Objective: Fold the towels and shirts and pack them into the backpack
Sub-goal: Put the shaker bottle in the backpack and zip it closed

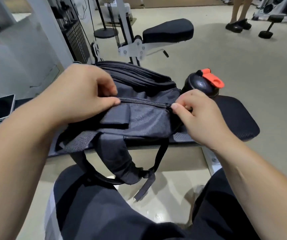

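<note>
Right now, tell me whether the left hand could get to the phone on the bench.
Probably yes. The phone lies face up on the bench just left of the left hand, with nothing lying between them. That hand's fingers are pinching the backpack at its zipper, so they would need to let go first.

Beige gym floor [243,66], padded benches [234,115], weight machine [77,37].

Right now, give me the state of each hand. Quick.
Left hand: closed, fingertips pressing the backpack fabric at the left end of the zipper.
Right hand: closed, pinching at the zipper's right end; the pull itself is hidden.
</note>
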A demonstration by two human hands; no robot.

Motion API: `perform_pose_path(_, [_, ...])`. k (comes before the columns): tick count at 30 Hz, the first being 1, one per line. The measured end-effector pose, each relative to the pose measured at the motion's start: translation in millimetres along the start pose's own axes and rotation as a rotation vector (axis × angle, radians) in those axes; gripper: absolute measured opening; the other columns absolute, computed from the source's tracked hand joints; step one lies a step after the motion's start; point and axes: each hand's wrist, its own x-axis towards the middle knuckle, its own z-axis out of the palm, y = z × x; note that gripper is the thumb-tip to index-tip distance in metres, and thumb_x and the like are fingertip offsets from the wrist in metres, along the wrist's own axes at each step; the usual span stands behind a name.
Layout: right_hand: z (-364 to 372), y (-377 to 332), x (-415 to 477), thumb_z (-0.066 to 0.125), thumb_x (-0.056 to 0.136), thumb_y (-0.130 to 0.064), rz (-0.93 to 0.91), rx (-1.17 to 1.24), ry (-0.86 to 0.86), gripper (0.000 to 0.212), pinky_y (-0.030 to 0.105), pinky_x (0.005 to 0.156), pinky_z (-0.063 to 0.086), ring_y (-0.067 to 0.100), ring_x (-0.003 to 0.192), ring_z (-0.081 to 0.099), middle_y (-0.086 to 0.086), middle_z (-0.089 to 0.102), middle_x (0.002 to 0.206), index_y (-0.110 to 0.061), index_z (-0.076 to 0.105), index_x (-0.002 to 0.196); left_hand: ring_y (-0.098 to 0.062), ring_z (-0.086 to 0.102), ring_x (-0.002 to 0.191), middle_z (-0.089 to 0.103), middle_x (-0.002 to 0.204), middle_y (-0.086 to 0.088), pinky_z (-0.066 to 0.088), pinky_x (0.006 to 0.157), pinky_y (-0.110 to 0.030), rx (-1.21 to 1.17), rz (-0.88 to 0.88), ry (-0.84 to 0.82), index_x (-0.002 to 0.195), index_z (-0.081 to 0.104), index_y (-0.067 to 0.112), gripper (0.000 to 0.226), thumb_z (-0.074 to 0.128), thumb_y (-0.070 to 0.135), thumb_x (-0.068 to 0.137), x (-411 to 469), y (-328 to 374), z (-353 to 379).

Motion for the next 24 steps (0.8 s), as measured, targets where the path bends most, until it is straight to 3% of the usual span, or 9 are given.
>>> perform_pose_path(2, [1.4, 3.5, -0.4, 0.065, 0.095, -0.02, -0.024, 0.006, 0.005, 0.02, 0.007, 0.076, 0.036, 0.007, 0.084, 0.055, 0.0, 0.062, 0.092, -0.011, 0.067, 0.077, -0.009, 0.064, 0.078, 0.069, 0.083, 0.01, 0.054, 0.08, -0.034, -0.051, 0.039, 0.0, 0.093, 0.075, 0.023, 0.031, 0.072, 0.05, 0.078, 9.3, 30.7, 0.0])
perform_pose_path(5, [2.0, 6.7, 0.9, 0.063, 0.095, -0.025, -0.082, -0.001, 0.002, 0.022, 0.023, 0.078, 0.043, 0.013, 0.085, 0.057, 0.0, 0.063, 0.089, -0.012, 0.067, 0.079, -0.022, 0.063, 0.092, 0.066, 0.093, 0.003, 0.053, 0.084, -0.04, 0.149, 0.191, -0.092, 0.104, 0.072, 0.025, 0.042, 0.061, 0.058, 0.081, 29.4, 73.3, 26.1])
perform_pose_path(9, [-2.2, 14.8, 6.0, 0.062, 0.093, -0.027, -0.097, 0.049, 0.009, 0.022, 0.036, 0.079, 0.047, 0.015, 0.086, 0.058, -0.002, 0.064, 0.088, -0.013, 0.068, 0.078, -0.033, 0.061, 0.1, 0.064, 0.101, -0.006, 0.053, 0.082, -0.044, 0.448, 0.174, -0.216, 0.097, 0.065, 0.02, 0.024, 0.061, 0.043, 0.089, 52.7, 98.5, 62.6])
perform_pose_path(14, [-3.1, 27.6, 14.7, 0.059, 0.092, -0.033, -0.095, 0.077, 0.019, 0.025, 0.039, 0.076, 0.047, 0.015, 0.083, 0.058, -0.003, 0.062, 0.086, -0.014, 0.067, 0.078, -0.034, 0.061, 0.094, 0.065, 0.095, -0.008, 0.048, 0.077, -0.04, 0.409, 0.125, -0.166, 0.088, 0.059, 0.02, 0.022, 0.062, 0.042, 0.093, 62.4, 94.9, 74.5])
perform_pose_path(18, [0.1, 49.6, 20.0, 0.062, 0.093, -0.032, -0.044, 0.05, 0.066, 0.023, 0.038, 0.074, 0.048, 0.014, 0.08, 0.057, -0.008, 0.061, 0.083, -0.02, 0.063, 0.074, -0.033, 0.06, 0.089, 0.063, 0.088, -0.006, 0.047, 0.076, -0.041, 0.374, 0.144, -0.05, 0.086, 0.066, 0.015, 0.024, 0.064, 0.039, 0.092, 60.3, 78.0, 75.4])
perform_pose_path(24, [16.1, 85.5, 20.1, 0.064, 0.095, -0.03, 0.112, 0.025, 0.104, 0.022, 0.025, 0.069, 0.037, 0.007, 0.078, 0.053, -0.011, 0.059, 0.082, -0.024, 0.063, 0.074, -0.035, 0.062, 0.074, 0.062, 0.075, -0.006, 0.051, 0.067, -0.041, 0.372, 0.155, -0.007, 0.076, 0.068, 0.015, 0.02, 0.071, 0.032, 0.086, 49.9, 55.7, 74.2])
